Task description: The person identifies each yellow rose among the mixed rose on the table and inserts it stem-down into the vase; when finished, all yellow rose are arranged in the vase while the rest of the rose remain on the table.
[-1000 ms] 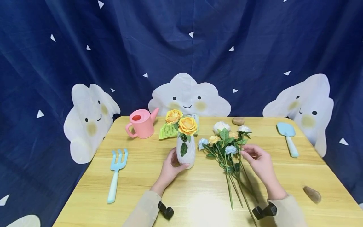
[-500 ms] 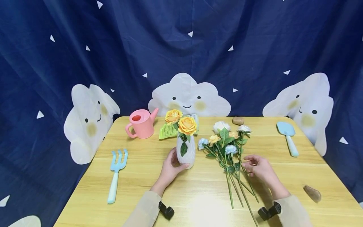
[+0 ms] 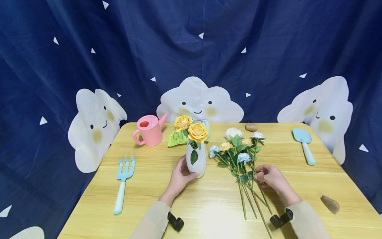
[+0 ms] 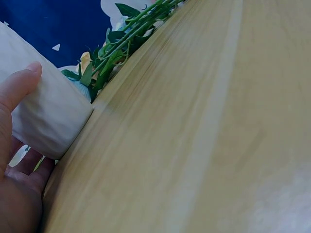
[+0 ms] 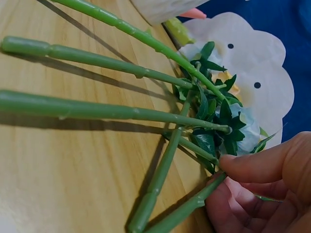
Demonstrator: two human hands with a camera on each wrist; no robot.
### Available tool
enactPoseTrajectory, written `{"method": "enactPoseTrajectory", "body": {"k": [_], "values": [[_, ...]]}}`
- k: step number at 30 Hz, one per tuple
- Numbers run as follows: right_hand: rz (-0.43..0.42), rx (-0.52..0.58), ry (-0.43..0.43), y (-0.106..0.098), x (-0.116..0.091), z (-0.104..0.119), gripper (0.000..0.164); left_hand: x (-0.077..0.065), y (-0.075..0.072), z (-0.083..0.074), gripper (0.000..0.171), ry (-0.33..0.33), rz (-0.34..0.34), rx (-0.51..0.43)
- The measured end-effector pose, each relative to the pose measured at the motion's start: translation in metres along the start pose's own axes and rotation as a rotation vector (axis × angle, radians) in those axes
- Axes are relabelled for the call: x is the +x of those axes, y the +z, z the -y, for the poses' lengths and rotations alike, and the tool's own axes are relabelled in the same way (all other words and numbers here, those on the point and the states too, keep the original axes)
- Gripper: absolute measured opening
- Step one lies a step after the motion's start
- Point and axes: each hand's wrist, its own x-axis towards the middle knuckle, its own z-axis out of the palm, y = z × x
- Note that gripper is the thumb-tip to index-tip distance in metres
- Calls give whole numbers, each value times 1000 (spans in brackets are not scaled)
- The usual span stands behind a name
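Observation:
My left hand (image 3: 180, 177) grips the lower part of a white textured vase (image 3: 200, 162), thumb across its front and fingers behind it. Two orange-yellow roses (image 3: 198, 132) stand in the vase, a dark green leaf hanging down its side. To the right lies a loose bunch of artificial flowers (image 3: 244, 158), with white, pale blue and yellow heads and long green stems pointing toward me. At its right side my right hand (image 3: 270, 177) pinches one stem. In the right wrist view the thumb and curled fingers meet on that flower stem (image 5: 214, 186), beside the other stems.
A pink watering can (image 3: 150, 131) and a green packet (image 3: 176, 138) stand behind the vase. A blue hand fork (image 3: 123, 179) lies left; a blue trowel (image 3: 304, 146) lies far right. One stone (image 3: 251, 126) is at the back, another stone (image 3: 330, 203) at right.
My right hand has moved down from near the flower heads to lower on the stems, and its thumb and fingers now close on one stem. The left hand and vase have stayed put.

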Motion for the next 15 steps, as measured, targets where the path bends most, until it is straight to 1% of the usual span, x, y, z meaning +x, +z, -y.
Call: {"method": "enactPoseTrajectory", "body": {"k": [4,8,12,15], "values": [[41,26,4,-2,3,-3,37,0,0,1,75,4,-2,-5],[81,88,-14,-5,3,-5,40,0,0,1,75,11,-3,-9],[100,166,-31,-10,0,-3,43,0,0,1,75,12,-1,-5],[94,206,-57,-14,-2,2,45,0,-1,1,75,7,3,2]]}}
